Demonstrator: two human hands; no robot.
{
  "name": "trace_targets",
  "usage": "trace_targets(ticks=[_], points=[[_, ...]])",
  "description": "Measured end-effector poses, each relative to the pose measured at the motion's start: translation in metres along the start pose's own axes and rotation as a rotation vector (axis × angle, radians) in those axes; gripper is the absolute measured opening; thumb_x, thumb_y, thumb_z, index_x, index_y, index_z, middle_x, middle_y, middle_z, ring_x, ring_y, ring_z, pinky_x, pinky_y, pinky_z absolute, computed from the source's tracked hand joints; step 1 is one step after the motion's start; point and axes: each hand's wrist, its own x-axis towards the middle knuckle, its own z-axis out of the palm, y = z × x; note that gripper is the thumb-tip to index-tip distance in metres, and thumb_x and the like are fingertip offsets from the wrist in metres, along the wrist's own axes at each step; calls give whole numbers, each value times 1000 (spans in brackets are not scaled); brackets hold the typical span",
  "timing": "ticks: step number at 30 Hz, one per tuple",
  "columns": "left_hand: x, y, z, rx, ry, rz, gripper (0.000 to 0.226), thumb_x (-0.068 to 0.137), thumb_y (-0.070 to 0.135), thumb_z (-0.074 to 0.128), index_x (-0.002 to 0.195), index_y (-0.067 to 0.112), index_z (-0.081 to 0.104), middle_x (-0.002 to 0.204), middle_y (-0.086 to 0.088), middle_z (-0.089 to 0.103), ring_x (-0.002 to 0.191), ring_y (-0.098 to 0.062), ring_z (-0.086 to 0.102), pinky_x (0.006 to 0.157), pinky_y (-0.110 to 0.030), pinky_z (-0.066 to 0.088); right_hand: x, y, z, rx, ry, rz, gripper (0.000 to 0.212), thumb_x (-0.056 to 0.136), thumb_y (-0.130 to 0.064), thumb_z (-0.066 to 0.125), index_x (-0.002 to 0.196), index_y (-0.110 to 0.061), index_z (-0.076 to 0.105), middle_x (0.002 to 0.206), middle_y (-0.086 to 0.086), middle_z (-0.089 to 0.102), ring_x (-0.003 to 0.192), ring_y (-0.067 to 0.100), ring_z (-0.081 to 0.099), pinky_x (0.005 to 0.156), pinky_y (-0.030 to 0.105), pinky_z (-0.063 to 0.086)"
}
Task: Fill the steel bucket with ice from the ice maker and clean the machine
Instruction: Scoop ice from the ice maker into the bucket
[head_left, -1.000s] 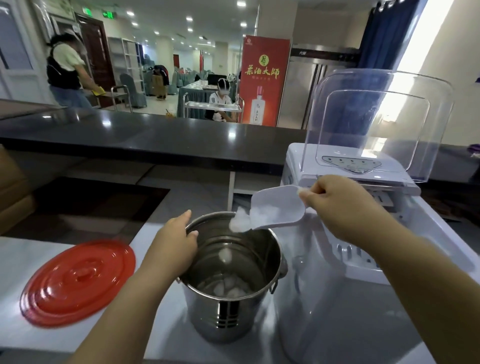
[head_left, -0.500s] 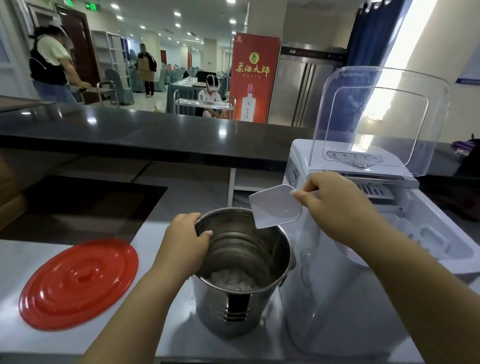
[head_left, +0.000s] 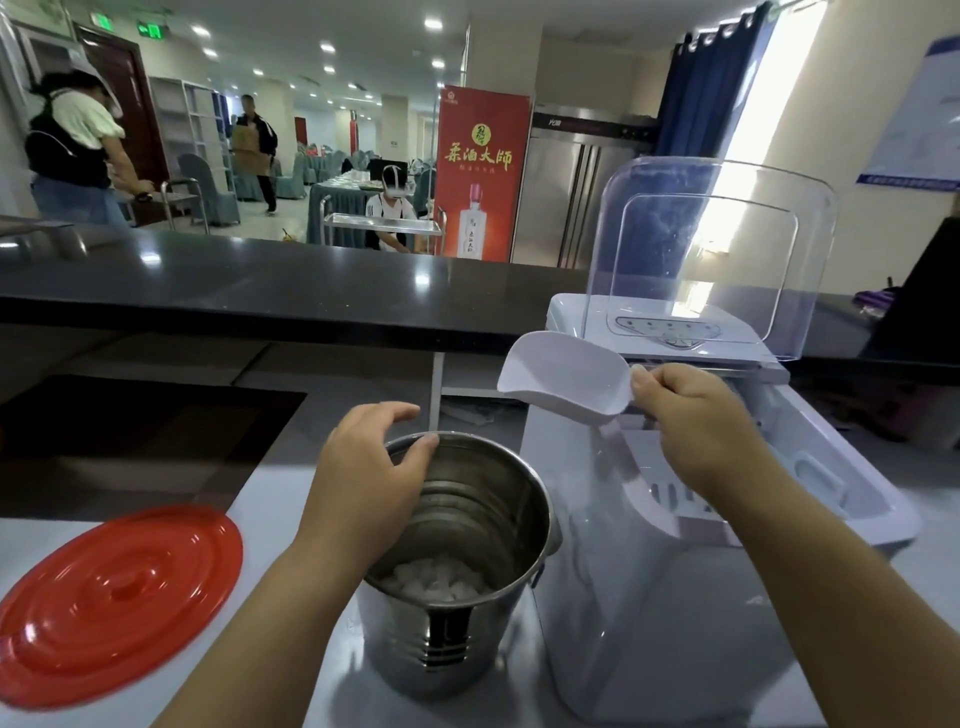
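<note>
The steel bucket (head_left: 467, 613) stands on the white counter with a layer of ice cubes (head_left: 436, 579) at its bottom. My left hand (head_left: 369, 478) grips its near-left rim, thumb over the edge. My right hand (head_left: 691, 421) pinches the handle of an empty white plastic scoop (head_left: 563, 382), held level above the gap between bucket and machine. The white ice maker (head_left: 649, 571) sits right of the bucket. Its clear lid (head_left: 711, 249) stands raised, and the ice compartment (head_left: 810, 483) lies open behind my right wrist.
A red round lid (head_left: 114, 597) lies flat on the counter at the left. A dark raised bar top (head_left: 260, 291) runs across behind the machine. A dark recess (head_left: 130, 436) sits left of the bucket. People and a red banner (head_left: 480, 171) are far back in the hall.
The scoop tipped its ice into the bucket, then rose and moved right, now empty. The ice layer in the bucket grew. My left hand stayed on the rim.
</note>
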Motion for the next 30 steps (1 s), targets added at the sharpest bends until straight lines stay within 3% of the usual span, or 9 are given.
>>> trace_targets(ticks=[6, 9, 14, 18, 23, 30], points=[[3, 38, 18, -95, -59, 46, 34, 86, 26, 65, 120, 21, 61, 109, 13, 56, 102, -4, 52, 86, -18, 41, 3, 21, -30, 26, 64, 48, 34, 99, -30, 44, 82, -6, 60, 75, 1, 59, 68, 16, 48, 58, 26, 36], [8, 60, 33, -146, -116, 52, 43, 87, 28, 64, 129, 22, 55, 123, 10, 57, 110, -4, 51, 94, -23, 43, 6, 33, -47, -11, 75, 48, 31, 99, -29, 44, 80, -9, 58, 75, 0, 59, 68, 15, 49, 58, 27, 36], [16, 92, 60, -177, -247, 21, 61, 94, 32, 53, 148, 25, 27, 150, 8, 35, 136, -10, 32, 111, -30, 29, 13, 51, -69, -103, 47, 37, 29, 97, -29, 48, 78, -8, 56, 74, 7, 58, 67, 21, 50, 57, 30, 38], [20, 115, 84, -197, -317, -15, 68, 98, 28, 46, 152, 22, 6, 157, 6, 16, 143, -11, 17, 105, -21, 16, 20, 63, -84, -155, 6, 42, 27, 96, -30, 51, 79, -9, 57, 77, 10, 64, 72, 26, 57, 60, 32, 43], [26, 125, 108, -238, -360, -84, 69, 100, 23, 39, 151, 18, -7, 160, 1, 3, 145, -14, 7, 112, -26, 11, 27, 71, -101, -310, -182, 16, 26, 94, -33, 55, 79, -13, 58, 74, 3, 61, 58, 16, 48, 52, 27, 40], [27, 124, 116, -229, -369, -128, 74, 101, 20, 37, 147, 32, -19, 159, 8, -5, 146, -16, 6, 115, -36, 13, 41, 68, -104, -682, -374, -27, 22, 96, -36, 49, 84, -19, 57, 82, 0, 60, 74, 17, 57, 63, 30, 48]])
